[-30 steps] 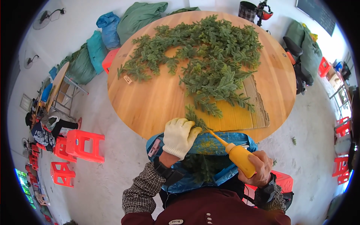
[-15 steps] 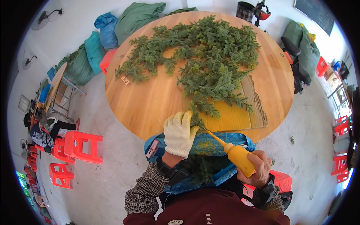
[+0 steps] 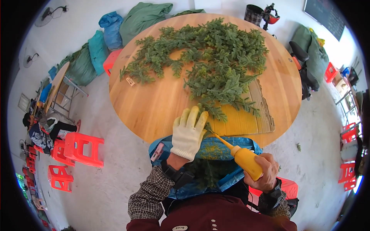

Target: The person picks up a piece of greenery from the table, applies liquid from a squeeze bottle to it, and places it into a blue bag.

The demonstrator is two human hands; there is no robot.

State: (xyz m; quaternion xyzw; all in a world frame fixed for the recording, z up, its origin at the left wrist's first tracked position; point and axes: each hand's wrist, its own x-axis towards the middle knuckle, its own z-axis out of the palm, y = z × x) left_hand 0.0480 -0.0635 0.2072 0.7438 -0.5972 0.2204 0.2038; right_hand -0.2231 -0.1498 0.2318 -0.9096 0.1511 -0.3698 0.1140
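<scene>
My left hand [image 3: 188, 133], in a white knit glove with yellow-stained fingertips, pinches a green artificial pine sprig [image 3: 208, 127] at the near edge of the table; its fingers partly cover the sprig. In my bare right hand [image 3: 266, 173] is a yellow squeeze bottle [image 3: 247, 162], tilted so its long thin nozzle points up and left, the tip at the sprig. Below both hands, a blue woven bag [image 3: 227, 184] lies open across my lap with more green sprigs [image 3: 207, 174] inside. Yellow smears mark its upper flap.
A heap of artificial pine branches [image 3: 231, 50] covers the far part of the round wooden table [image 3: 154, 106]. Yellow-stained cardboard [image 3: 266, 109] lies under its near end. Red stools [image 3: 84, 149] stand at left, stuffed sacks [image 3: 144, 23] along the wall. A scooter seat [image 3: 299, 51] is beyond the right edge.
My left hand has shifted slightly right and up, its fingers straighter over the sprig. The bottle stays at nearly the same place, nozzle tip still by the sprig.
</scene>
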